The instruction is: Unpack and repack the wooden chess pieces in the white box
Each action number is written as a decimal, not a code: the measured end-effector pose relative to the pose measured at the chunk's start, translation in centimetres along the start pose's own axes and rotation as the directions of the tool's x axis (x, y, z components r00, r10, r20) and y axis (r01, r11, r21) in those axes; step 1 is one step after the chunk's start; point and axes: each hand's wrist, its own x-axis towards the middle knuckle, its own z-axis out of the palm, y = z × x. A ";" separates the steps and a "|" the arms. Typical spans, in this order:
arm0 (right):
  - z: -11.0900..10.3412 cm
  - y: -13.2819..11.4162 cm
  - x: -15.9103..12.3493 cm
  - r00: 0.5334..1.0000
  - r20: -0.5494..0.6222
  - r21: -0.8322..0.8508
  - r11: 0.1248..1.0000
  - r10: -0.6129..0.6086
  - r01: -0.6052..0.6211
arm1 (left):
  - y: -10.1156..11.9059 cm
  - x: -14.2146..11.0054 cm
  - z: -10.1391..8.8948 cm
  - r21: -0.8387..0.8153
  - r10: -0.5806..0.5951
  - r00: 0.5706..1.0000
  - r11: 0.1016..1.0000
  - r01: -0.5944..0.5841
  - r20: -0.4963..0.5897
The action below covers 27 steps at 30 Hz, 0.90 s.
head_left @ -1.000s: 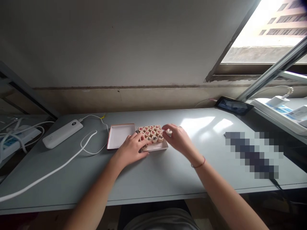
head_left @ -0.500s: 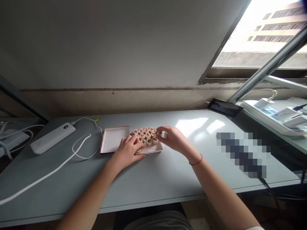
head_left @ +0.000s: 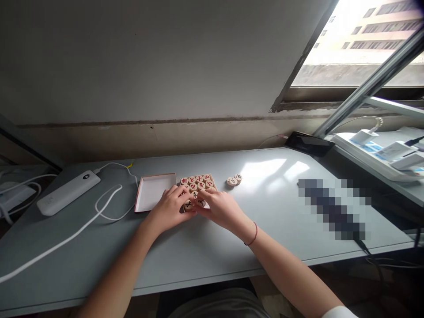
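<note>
Over a cardboard tray (head_left: 214,182) of xiangqi pieces (head_left: 198,183), left hand (head_left: 169,208) and right hand (head_left: 221,209) nearly meet.
Both rest on the pieces, grip unclear; white box lid (head_left: 155,191) just left, two loose pieces (head_left: 234,179) right.

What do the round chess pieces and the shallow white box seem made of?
The Chinese chess pieces look like pale wood, matte, from their warm tone; red and black characters mark them. The shallow box looks like thin white card with a reddish edge, though the view leaves that open.
</note>
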 end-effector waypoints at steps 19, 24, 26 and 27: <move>-0.6 0.7 -0.6 0.998 0.031 0.116 0.992 -0.050 0.046 | 0.4 0.1 -0.1 0.013 -0.028 1.000 1.000 0.027 0.009; -2.1 4.0 0.0 0.989 -0.130 0.073 0.996 0.063 -0.054 | 0.2 0.3 -0.1 0.047 -0.061 0.998 0.997 0.061 -0.010; -2.6 5.8 0.0 0.975 -0.146 -0.032 0.984 0.167 -0.173 | 0.2 0.3 -0.1 0.043 -0.071 0.997 0.997 0.071 -0.010; -2.8 6.6 0.1 0.969 -0.127 -0.073 0.973 0.210 -0.220 | 0.2 0.3 -0.1 0.040 -0.069 0.998 0.997 0.069 -0.012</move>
